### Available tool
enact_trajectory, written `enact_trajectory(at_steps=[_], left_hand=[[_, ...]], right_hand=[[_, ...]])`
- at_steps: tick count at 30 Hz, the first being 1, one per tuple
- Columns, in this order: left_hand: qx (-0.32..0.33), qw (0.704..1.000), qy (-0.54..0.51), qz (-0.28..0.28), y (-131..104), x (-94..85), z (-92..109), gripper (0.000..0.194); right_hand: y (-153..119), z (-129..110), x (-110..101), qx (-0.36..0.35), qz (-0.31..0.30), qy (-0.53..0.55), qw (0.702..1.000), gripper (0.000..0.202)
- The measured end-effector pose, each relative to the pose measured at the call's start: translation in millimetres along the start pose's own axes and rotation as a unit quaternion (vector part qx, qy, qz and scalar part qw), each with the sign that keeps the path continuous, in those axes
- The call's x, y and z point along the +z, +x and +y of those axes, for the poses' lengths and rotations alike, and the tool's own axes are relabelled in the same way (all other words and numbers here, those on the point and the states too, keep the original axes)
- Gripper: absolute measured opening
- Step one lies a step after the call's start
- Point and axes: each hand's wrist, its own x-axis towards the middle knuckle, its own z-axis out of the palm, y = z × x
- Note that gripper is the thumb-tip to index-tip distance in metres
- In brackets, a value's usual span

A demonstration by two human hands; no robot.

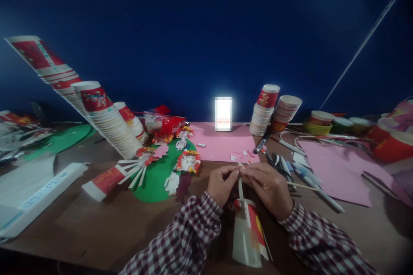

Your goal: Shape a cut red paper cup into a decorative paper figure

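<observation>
My left hand [222, 184] and my right hand [269, 189] meet over the brown table, fingertips pinched together on a thin white strip [240, 187] cut from the rim of a red and white paper cup [248, 234]. The cup lies on its side between my wrists, with its base toward me. Both sleeves are red and white checked. Just beyond my fingers lie small paper scraps on a pink sheet [222, 144].
Leaning cup stacks [106, 124] stand at the left, and upright cup stacks [267, 109] at the back. A green disc [155, 176] carries paper figures, beside a cup with fanned strips [108, 180]. Pens [309, 180], another pink sheet [338, 167], bowls [319, 122] and a power strip [41, 191] surround.
</observation>
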Motion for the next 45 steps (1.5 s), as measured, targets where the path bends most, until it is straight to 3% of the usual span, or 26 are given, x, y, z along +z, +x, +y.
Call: enact_trajectory(at_steps=[4, 8, 20, 29, 37, 45], left_hand=[[-0.06, 0.995, -0.083, -0.003, 0.3, 1.4, -2.0, 0.029], [-0.085, 0.992, -0.089, -0.009, 0.3, 1.1, -0.6, 0.03], [-0.014, 1.0, 0.012, 0.009, 2.8, -2.6, -4.2, 0.023], [0.001, 1.0, 0.013, -0.001, 2.3, -2.0, -3.8, 0.019], [-0.031, 0.999, -0.028, 0.008, 1.0, -0.2, -5.5, 0.021], [-0.118, 0.983, -0.141, 0.004, 0.8, 1.9, 2.9, 0.03]], right_hand=[[0.4, -0.5, 0.6, 0.006, 0.017, 0.007, 1.0, 0.024], [0.3, -0.2, 1.1, 0.012, 0.029, 0.008, 0.999, 0.025], [2.5, 0.4, 1.0, 0.041, 0.009, 0.001, 0.999, 0.027], [3.0, 2.2, -1.3, 0.038, -0.036, 0.029, 0.998, 0.024], [1.2, 2.8, 1.1, 0.025, -0.027, 0.025, 0.999, 0.024], [1.1, 0.6, -1.9, -0.016, -0.015, -0.022, 1.0, 0.023]])
